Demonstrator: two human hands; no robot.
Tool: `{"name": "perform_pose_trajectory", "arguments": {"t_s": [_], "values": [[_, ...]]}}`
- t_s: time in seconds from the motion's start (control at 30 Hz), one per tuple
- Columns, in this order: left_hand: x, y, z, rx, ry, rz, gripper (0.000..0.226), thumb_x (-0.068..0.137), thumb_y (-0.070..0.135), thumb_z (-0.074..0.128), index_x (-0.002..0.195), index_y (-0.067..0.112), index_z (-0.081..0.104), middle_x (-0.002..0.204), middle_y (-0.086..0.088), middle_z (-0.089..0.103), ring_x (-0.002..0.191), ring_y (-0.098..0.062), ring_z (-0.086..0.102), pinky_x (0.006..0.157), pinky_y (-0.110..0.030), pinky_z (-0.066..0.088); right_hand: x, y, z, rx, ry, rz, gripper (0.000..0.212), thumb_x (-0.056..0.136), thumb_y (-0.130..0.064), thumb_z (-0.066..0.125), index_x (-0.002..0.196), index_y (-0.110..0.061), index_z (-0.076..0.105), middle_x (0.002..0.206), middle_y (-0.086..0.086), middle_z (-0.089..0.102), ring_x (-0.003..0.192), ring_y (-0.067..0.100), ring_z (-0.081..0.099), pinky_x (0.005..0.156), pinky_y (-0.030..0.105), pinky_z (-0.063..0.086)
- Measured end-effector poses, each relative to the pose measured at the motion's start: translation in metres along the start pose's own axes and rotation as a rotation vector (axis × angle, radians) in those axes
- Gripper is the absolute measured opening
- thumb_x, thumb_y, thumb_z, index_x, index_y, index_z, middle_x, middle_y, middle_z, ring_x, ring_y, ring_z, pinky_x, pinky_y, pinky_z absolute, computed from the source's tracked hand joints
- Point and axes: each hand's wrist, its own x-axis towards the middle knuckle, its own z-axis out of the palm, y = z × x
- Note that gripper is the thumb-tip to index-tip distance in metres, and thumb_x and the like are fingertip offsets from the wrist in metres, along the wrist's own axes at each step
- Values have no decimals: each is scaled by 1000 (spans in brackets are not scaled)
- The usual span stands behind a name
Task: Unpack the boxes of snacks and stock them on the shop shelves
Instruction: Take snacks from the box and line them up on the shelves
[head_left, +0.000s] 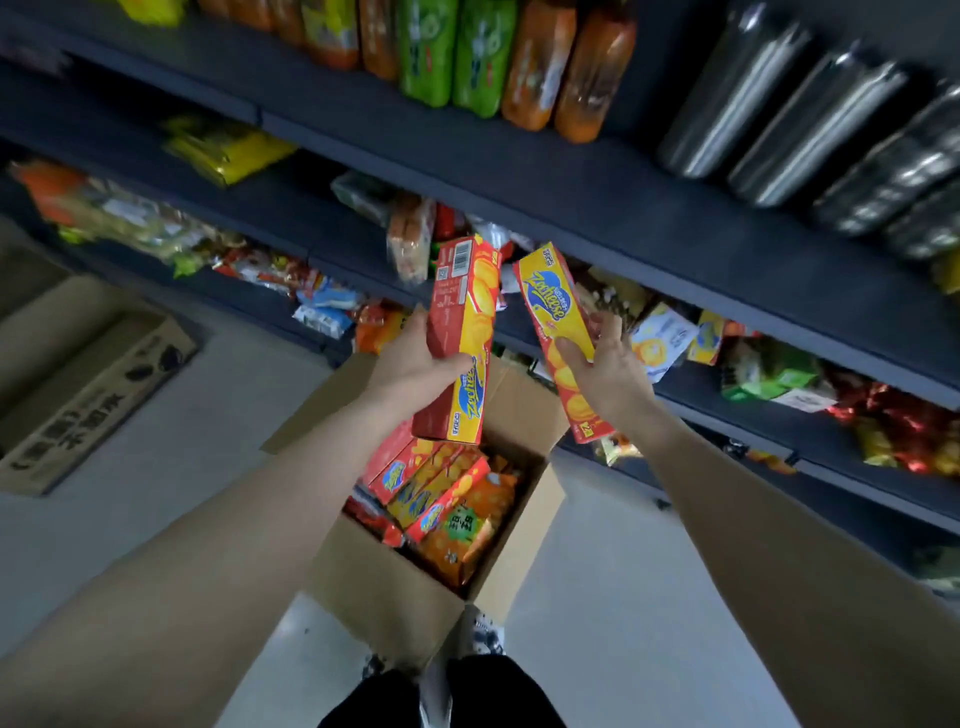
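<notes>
Dark shop shelves (519, 171) slanting across the upper half, seen from above. On the top level, green and orange packs (467, 57) standing side by side, with shiny metal flasks (779, 114) to their right. Lower down, yellow packets (223, 148) and a jumble of mixed snack bags, mostly blurred, labels unreadable. On the pale floor (182, 467) below, an open cardboard box (395, 587), flaps spread, packed with more biscuit boxes (431, 478) lying slantwise beside orange snack bags (467, 525); deeper layers hidden under these. At far left, a second carton (88, 384) with dark printing, cut off by the frame edge, its inside hard to make out. Both bare forearms reaching forward from the bottom corners. Left hand (415, 364) gripping a red-and-yellow biscuit box (462, 332) around its middle, thumb across the yellow front, fingers hidden behind the red side, box nearly upright with its barcode end up. Right hand (608, 374) holding a second biscuit box (556, 322) by its lower half, thumb on the front face, fingers spread behind the right edge, top of the box leaning left. Both held boxes in the air above the open cardboard box and in front of the middle shelves, near each other but not touching. Black trousers (467, 691) and a patterned shoe (485, 634) at bottom centre, partly hidden by the cardboard.
</notes>
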Motion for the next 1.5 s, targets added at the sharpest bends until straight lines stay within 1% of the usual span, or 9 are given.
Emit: {"name": "perform_pose_trajectory", "arguments": {"t_s": [0.13,0.27,0.47,0.73,1.0,1.1,1.23,1.33,1.5], "values": [[0,71,-31,79,45,202,54,83,36,70,133,24,51,120,1,66,110,-21,62,88,-28,47,-9,-26,-71,16,98,-88,58,96,-54,51,137,-16,34,127,16,55,117,38,53,91,45,42],[-4,138,-60,129,109,337,79,85,51,62,152,27,28,129,-8,57,120,-28,54,98,-38,45,-22,-55,-140,-35,248,-186,58,98,-50,52,142,-17,33,122,17,56,111,39,53,87,43,41],[-13,231,-97,133,163,545,87,76,63,51,153,33,24,125,-1,62,113,-25,59,95,-42,49,-28,-81,-232,-112,464,-256,58,97,-51,53,141,-16,37,121,19,56,107,41,56,85,44,42],[-8,314,-117,139,188,668,71,85,55,56,149,41,28,121,-1,62,106,-24,61,89,-43,54,-21,-83,-330,-208,611,-256,55,94,-50,57,139,-23,41,118,16,57,113,39,52,95,48,35],[17,382,-107,227,222,660,72,91,51,58,153,32,27,143,2,52,125,-24,52,96,-35,48,29,-43,-428,-325,707,-186,51,92,-46,61,139,-32,44,125,16,58,117,37,53,96,47,33],[36,420,-91,159,233,652,69,91,49,60,151,28,34,144,2,51,126,-22,52,99,-35,46,61,-24,-479,-411,711,-139,50,92,-46,61,138,-33,46,123,15,61,116,36,55,94,47,35],[64,472,-58,100,243,630,48,94,42,57,139,27,52,126,7,59,113,-20,57,91,-31,46,122,1,-529,-508,605,-67,45,94,-43,59,137,-34,49,117,15,67,110,36,60,100,49,39],[89,501,-35,62,240,579,43,96,41,53,136,25,55,126,1,62,110,-23,59,88,-33,48,173,14,-541,-600,513,-69,46,95,-45,57,138,-37,46,120,15,66,114,35,58,104,48,33],[127,526,-13,-92,237,489,22,95,42,54,115,34,61,110,2,67,97,-20,66,87,-36,53,252,29,-538,-648,352,-130,51,95,-45,55,144,-37,41,133,11,61,120,33,56,102,41,40]]}}
